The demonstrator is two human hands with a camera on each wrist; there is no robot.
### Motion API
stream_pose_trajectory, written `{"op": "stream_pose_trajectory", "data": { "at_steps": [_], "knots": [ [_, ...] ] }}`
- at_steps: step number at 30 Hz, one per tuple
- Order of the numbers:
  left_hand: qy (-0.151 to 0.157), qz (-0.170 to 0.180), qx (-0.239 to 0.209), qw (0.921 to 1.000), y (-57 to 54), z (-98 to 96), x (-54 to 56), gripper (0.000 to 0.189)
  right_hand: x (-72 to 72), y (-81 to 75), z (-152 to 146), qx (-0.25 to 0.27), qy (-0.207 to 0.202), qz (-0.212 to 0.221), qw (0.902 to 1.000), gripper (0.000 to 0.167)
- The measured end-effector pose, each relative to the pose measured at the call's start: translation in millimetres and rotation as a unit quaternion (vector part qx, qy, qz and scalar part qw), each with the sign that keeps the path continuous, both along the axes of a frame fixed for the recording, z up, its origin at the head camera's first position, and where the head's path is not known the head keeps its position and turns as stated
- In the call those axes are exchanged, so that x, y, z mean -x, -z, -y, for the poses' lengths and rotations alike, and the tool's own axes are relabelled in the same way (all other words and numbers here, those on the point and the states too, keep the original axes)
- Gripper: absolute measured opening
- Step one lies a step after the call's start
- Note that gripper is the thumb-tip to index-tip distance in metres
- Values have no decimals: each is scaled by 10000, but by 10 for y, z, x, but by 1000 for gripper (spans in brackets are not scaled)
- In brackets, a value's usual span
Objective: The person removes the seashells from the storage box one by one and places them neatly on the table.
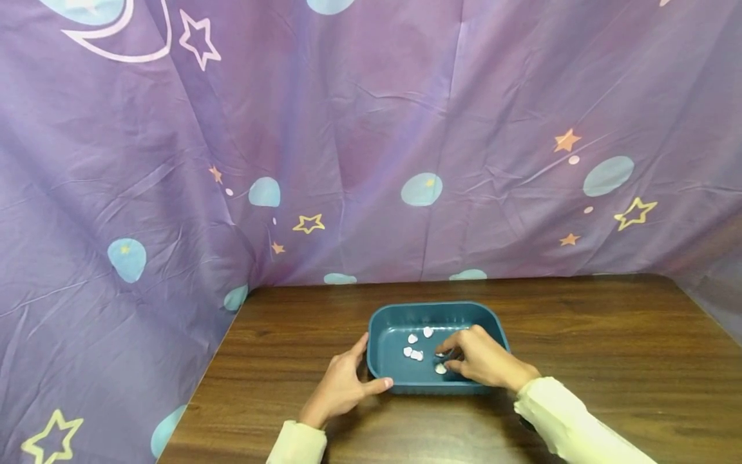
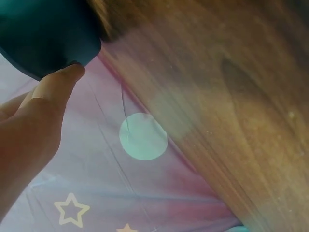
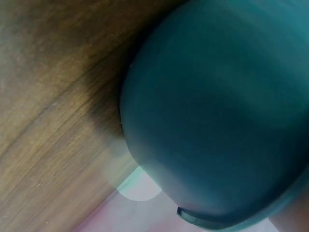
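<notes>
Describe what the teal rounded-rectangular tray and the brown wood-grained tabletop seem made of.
The tray is likely moulded plastic, smooth and semi-glossy: its inside shows soft reflections. The tabletop looks like wood or laminate, lightly glossy; dark grain streaks leave either possible.

Table (image 1: pixel 608 335): stretching before me, under the tray.
Cloth (image 1: pixel 371 129): hanging behind the table and along its left side.
Tray (image 1: pixel 435 388): sitting on the table, between my hands.
Left hand (image 1: pixel 342 384): I am resting it against the tray's near left corner.
Right hand (image 1: pixel 482 359): I am holding it over the near right corner, fingertips inside.
Loose pieces (image 1: pixel 417 355): four are lying in the tray, left of my right fingertips.
Near piece (image 1: pixel 440 369): lying by my right thumb, inside the tray.
</notes>
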State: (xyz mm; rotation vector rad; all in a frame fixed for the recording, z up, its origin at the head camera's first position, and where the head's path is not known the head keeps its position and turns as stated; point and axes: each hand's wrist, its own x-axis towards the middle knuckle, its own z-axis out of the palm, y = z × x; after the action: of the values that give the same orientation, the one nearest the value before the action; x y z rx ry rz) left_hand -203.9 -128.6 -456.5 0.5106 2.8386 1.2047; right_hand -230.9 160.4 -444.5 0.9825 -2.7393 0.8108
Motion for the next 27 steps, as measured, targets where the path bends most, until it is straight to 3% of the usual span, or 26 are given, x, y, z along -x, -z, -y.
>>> {"op": "stream_pose_trajectory", "data": {
  "at_steps": [8, 27],
  "knots": [
    [-9, -20, 21, 10000, -32, -8, 21, 101, 89, 20, 20, -150, -40, 209, 9997, 19],
    [32, 66, 20, 10000, -13, -1, -5, 103, 153, 140, 88, -574, -257, -25, 9980, 20]
  ]
}}
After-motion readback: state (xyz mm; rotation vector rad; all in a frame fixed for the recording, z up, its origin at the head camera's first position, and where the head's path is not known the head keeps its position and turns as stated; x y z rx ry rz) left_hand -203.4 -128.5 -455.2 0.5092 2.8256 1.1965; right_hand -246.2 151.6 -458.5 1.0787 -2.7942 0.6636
